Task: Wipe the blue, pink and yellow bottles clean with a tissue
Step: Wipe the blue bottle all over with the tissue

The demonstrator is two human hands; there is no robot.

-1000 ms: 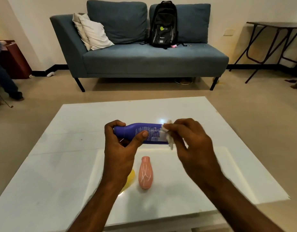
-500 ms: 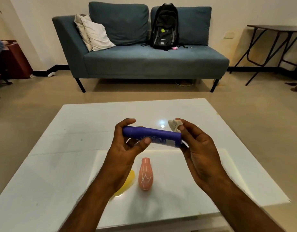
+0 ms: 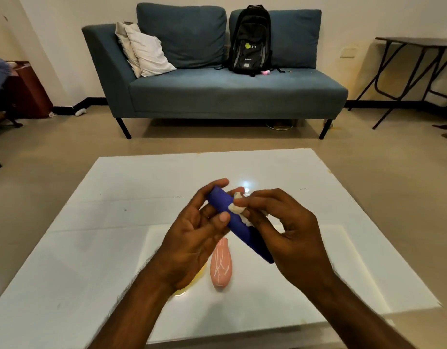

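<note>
With the left hand (image 3: 192,243) I gripped the blue bottle (image 3: 240,228); the right hand (image 3: 293,233) pinched the tissue (image 3: 238,210) against its side

A home living room. At 12 o'clock a blue-grey sofa (image 3: 217,91) stands against a plain wall, with pale pillows (image 3: 149,54) and a black backpack (image 3: 250,41) on it. A low white table (image 3: 142,185) sits on the tiled floor (image 3: 54,152); a folding table (image 3: 416,61) stands at 2 o'clock and a dark red cabinet (image 3: 28,94) at 10 o'clock.
</note>
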